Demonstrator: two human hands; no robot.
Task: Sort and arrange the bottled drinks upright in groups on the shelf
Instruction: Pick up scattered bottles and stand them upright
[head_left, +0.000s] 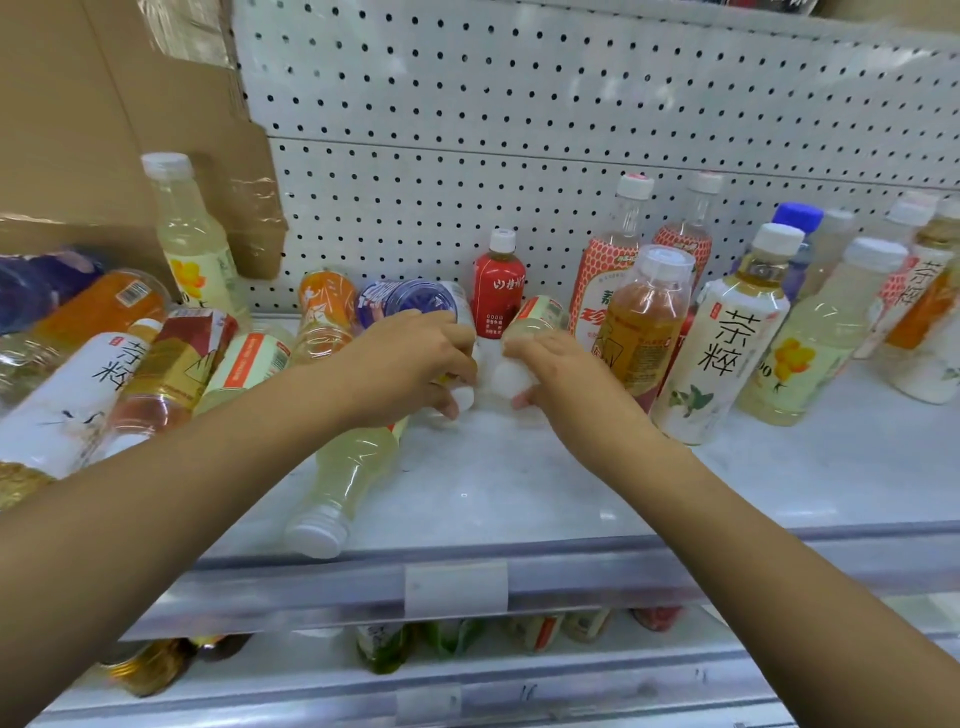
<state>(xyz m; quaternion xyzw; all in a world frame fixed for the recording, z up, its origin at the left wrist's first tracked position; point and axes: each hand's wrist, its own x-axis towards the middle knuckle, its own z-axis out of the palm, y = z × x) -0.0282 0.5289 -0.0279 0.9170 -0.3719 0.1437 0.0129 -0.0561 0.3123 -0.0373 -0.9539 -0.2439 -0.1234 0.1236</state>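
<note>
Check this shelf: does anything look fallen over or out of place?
Yes. A pale yellow bottle lies on its side near the shelf front, cap outward, and more bottles lie heaped at the left. No spill shows.

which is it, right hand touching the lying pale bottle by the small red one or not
Touching. The head view shows the right hand curled over the neck of the lying pale bottle, by its white cap.

Left of the left hand (410, 358) lie toppled bottles (171, 364); right of the right hand (566, 374), standing bottles (727, 343) (closely packed); nearer than both, the shelf (545, 483) is bare.
</note>
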